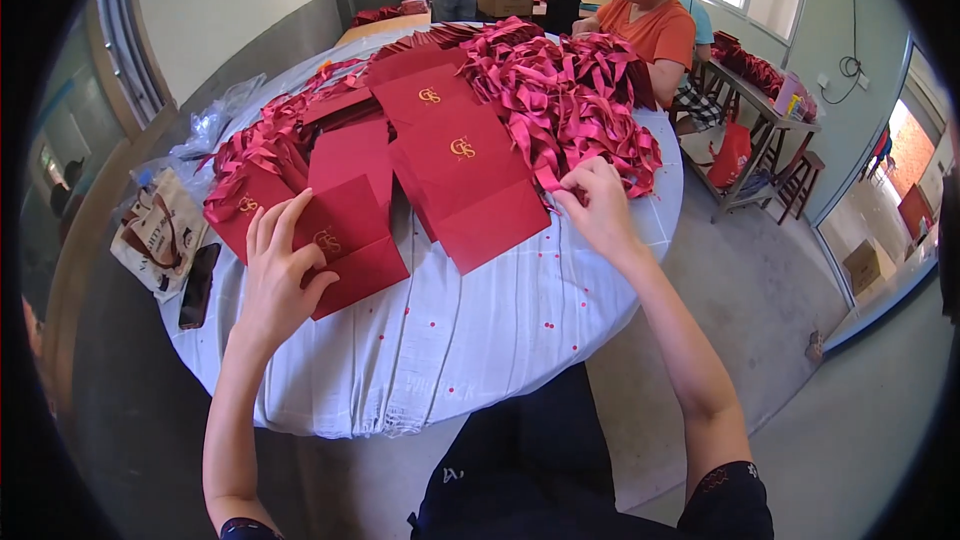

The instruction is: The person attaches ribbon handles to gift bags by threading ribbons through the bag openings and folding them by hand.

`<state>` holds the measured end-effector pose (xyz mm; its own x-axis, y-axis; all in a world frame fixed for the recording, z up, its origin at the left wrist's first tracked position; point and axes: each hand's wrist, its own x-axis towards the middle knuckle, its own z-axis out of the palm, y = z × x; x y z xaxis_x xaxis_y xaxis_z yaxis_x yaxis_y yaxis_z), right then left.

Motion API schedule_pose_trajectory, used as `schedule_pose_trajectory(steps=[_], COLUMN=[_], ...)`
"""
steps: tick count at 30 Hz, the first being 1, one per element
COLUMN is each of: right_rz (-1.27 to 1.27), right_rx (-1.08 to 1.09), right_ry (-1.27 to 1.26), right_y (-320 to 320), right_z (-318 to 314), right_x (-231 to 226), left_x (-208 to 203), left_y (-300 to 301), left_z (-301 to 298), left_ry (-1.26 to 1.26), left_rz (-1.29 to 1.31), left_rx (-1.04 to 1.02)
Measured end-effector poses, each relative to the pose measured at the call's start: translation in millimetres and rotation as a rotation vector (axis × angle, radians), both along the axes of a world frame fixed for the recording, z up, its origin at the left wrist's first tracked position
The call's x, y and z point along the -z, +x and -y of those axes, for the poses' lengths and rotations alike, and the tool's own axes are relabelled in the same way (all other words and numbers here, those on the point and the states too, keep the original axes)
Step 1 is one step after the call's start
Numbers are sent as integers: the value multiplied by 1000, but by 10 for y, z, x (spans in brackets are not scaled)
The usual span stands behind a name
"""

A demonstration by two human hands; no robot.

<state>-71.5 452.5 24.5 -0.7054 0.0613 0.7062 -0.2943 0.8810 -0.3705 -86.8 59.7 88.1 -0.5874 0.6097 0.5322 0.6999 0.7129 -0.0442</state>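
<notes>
My left hand (278, 275) lies flat with fingers spread on a dark red folded paper bag (345, 240) with a gold emblem, at the near left of a round table. My right hand (597, 202) reaches into the edge of a big heap of dark red ribbon pieces (570, 100) and pinches at one with its fingertips; whether a ribbon is gripped is unclear. Between the hands lies a row of overlapping red bags (465, 165), laid flat and running away from me.
The round table (450, 340) has a white cloth dotted with small red bits. A black phone (197, 285) and a printed tote bag (160, 230) lie at its left edge. A person in an orange shirt (655, 25) sits opposite; others stand at the far tables.
</notes>
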Motion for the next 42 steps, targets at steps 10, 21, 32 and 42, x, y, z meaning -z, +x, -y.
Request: schedule_pose_trajectory(steps=[10,21,32,42], right_rz=[206,457,424,279], right_rx=[-294,-4,-37,-764], right_ry=[-29,151,-210,-1115], right_y=[1022,1049,689,1050], right_z=[145,340,289,401], right_x=[-32,-160,72,-539], left_x=[28,-4,-262,-569], left_y=[137,236,385,546], left_z=[-22,-83,13,-473], left_ry=[151,208,213,375], left_rz=[-209,-264,0,246], left_rx=[19,-1,-52,112])
